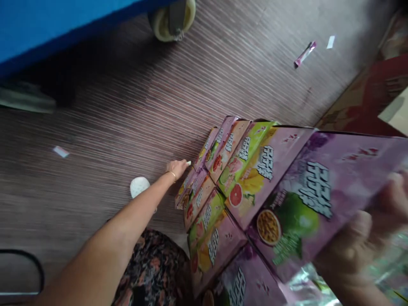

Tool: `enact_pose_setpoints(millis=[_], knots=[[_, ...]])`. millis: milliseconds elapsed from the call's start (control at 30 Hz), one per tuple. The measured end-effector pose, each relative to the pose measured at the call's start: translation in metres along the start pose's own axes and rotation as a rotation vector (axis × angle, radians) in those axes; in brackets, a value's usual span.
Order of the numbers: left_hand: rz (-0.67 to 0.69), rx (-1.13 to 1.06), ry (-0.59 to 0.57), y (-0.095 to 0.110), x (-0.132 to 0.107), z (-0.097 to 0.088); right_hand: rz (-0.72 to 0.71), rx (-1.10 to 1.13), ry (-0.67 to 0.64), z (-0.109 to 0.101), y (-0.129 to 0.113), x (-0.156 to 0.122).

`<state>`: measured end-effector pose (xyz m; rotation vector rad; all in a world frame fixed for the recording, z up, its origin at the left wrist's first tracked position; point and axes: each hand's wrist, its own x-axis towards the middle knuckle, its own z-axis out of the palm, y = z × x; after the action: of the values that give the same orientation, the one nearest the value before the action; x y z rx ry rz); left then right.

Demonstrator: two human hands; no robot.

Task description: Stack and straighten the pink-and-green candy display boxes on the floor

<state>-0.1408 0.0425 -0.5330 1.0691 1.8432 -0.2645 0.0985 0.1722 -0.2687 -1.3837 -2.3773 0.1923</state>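
Observation:
My left hand [179,168] reaches far down to the floor. Its fingers are together, and the fingertips press on the corner of the lowest purple box [188,187] in a stack of pink and green fruit-printed boxes [229,170]. A thin bangle circles the wrist. My right hand [366,238], blurred and close to the camera at lower right, grips the near end of a large purple box [321,191], thumb on its printed face.
A brown wood-grain floor [127,106] spreads out. A blue cart [47,29] with a caster wheel [174,19] stands at the top. A pink sachet [305,53] and paper scraps lie about. A white shoe [139,186] and patterned clothing [153,267] show below.

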Motion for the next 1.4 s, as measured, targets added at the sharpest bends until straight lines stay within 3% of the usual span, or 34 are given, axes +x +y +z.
enact_pose_setpoints(millis=[100,167,300,400,500,600,667,767,833,900,1000,1067,1167,1300,1367,1400], knots=[[-0.106,-0.052,0.077,-0.016,-0.041,-0.022,-0.066,0.037,0.022,0.005,-0.005,0.005],[-0.123,-0.073,0.062,-0.026,-0.074,-0.034,-0.052,0.005,0.029,0.009,-0.006,0.007],[-0.229,-0.082,-0.007,-0.056,-0.172,-0.035,0.005,-0.047,-0.012,0.015,-0.005,0.004],[-0.306,-0.119,0.017,-0.084,-0.266,-0.015,0.033,-0.008,-0.025,0.018,0.001,0.006],[-0.345,-0.199,0.063,-0.099,-0.354,0.020,0.058,0.046,-0.105,0.011,0.011,0.017],[-0.348,-0.262,0.121,-0.086,-0.403,0.054,0.083,0.101,-0.104,-0.014,0.014,0.012],[-0.289,-0.257,0.178,-0.058,-0.403,0.062,0.062,0.151,0.011,-0.037,0.008,-0.018],[-0.079,-0.247,0.243,0.007,-0.367,0.046,-0.094,0.193,0.141,-0.056,-0.012,-0.098],[0.075,-0.264,0.276,0.056,-0.334,0.021,-0.135,0.167,0.108,-0.050,-0.025,-0.154],[0.188,-0.240,0.325,0.097,-0.303,-0.008,-0.077,0.112,0.098,-0.036,-0.033,-0.193],[0.351,-0.111,0.319,0.135,-0.269,-0.039,-0.014,0.067,0.130,-0.016,-0.033,-0.210],[0.423,-0.053,0.305,0.143,-0.261,-0.040,-0.017,0.060,0.134,-0.011,-0.030,-0.205],[0.423,-0.022,0.239,0.131,-0.275,-0.003,0.001,0.044,0.138,-0.009,-0.026,-0.199],[0.289,-0.066,0.108,0.082,-0.327,0.072,0.010,0.041,0.125,-0.010,-0.029,-0.202],[0.256,-0.048,0.071,0.058,-0.344,0.087,0.012,0.051,0.111,-0.010,-0.030,-0.205],[0.242,-0.049,0.079,0.050,-0.345,0.085,0.013,0.053,0.106,-0.010,-0.031,-0.205]])
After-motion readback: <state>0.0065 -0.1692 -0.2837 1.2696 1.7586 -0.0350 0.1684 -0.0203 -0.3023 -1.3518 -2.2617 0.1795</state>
